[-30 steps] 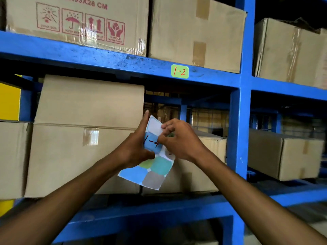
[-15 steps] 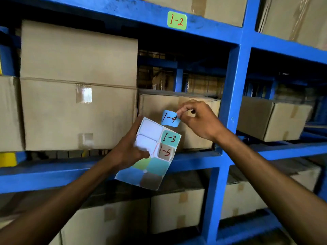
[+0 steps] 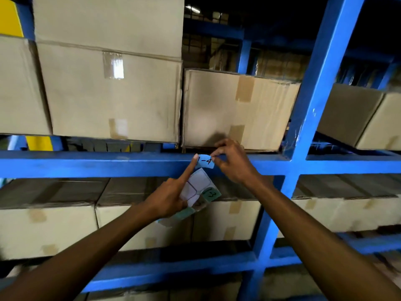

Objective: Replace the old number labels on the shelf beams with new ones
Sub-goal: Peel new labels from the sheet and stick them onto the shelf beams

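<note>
A light blue label marked "-4" lies against the front of the blue shelf beam. My right hand pinches its right edge. My left hand holds the sticker sheet below the beam, and its index finger reaches up and presses on the label's left edge. A teal sticker marked "-3" sits on the sheet; two of the sheet's cells are bare white backing.
Large cardboard boxes stand on the shelf just above the beam, more boxes beside them and on the shelf below. A blue upright post rises right of my hands. A yellow panel shows at the top left.
My right hand carried the peeled label from above the sheet to the lower beam. My left index finger now presses its left edge. The view has dropped; the green "1-2" label is out of frame.
</note>
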`<state>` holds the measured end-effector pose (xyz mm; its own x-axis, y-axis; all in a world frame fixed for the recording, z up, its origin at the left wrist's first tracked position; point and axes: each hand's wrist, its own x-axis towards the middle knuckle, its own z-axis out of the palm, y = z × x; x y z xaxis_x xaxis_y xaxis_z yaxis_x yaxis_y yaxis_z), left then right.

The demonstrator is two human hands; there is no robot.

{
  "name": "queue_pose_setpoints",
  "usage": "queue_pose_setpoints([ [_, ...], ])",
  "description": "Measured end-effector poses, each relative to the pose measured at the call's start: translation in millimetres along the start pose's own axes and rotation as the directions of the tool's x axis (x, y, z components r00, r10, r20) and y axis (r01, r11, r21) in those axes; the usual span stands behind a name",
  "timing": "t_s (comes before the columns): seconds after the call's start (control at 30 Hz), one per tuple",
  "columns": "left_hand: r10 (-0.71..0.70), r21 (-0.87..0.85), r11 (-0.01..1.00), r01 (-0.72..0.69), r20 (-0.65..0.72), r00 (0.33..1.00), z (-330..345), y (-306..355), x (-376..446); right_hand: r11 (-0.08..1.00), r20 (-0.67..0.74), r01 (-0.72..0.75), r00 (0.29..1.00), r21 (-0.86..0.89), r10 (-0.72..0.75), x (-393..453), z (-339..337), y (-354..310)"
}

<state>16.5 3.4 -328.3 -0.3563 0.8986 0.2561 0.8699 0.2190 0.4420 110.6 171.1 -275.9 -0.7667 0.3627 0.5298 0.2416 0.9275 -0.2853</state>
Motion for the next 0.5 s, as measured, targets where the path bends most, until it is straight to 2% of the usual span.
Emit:
queue_pose_setpoints([
  [0.2,0.024,0.075,0.997,-0.022,-0.019,1.0,16,-30,4,0.998,0.031,0.053,0.998,-0.046,-0.052,0,21,-3],
  [0.5,-0.03,0.156,0.988,0.02,0.062,0.998,25,-46,14,0.996,0.048,0.042,0.998,-0.084,-0.038,3,35,-1],
])
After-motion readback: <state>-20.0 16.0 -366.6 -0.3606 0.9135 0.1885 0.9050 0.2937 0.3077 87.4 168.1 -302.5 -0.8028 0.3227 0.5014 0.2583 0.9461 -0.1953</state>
